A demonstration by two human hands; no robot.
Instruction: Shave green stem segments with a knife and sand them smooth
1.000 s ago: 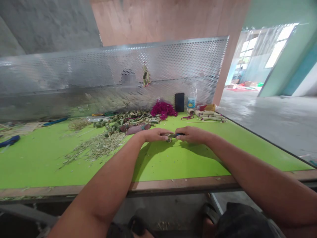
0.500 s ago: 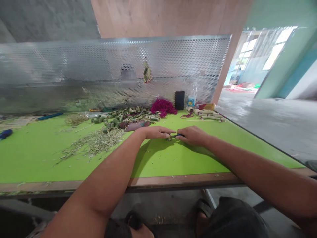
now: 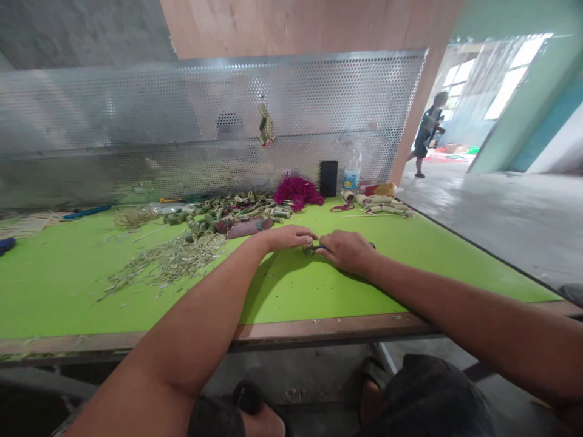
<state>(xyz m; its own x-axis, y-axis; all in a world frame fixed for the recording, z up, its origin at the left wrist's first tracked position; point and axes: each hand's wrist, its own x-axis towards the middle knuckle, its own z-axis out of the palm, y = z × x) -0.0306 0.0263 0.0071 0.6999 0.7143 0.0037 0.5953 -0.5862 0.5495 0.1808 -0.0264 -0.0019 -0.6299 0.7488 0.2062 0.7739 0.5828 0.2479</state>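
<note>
My left hand [image 3: 285, 238] and my right hand [image 3: 346, 251] meet low over the green tabletop [image 3: 136, 309]. Between the fingertips of my left hand sits a small green stem piece [image 3: 310, 249], partly hidden by my fingers. My right hand closes around a small dark-handled tool, whose handle end [image 3: 372, 245] pokes out beyond my knuckles. Its blade is hidden. Left of my left hand lies a heap of pale green shavings [image 3: 166, 262], and behind it spreads a pile of cut green stem pieces [image 3: 228, 212].
A perforated metal sheet [image 3: 204, 103] stands along the table's far side. In front of it are magenta fibre [image 3: 294, 192], a phone [image 3: 328, 178], a water bottle [image 3: 351, 173] and pale rolled strips [image 3: 385, 205]. A person [image 3: 426, 133] stands on the concrete floor at back right.
A person has come into view at back right. My hands stay together around the small pieces, and the whole view has shifted slightly.
</note>
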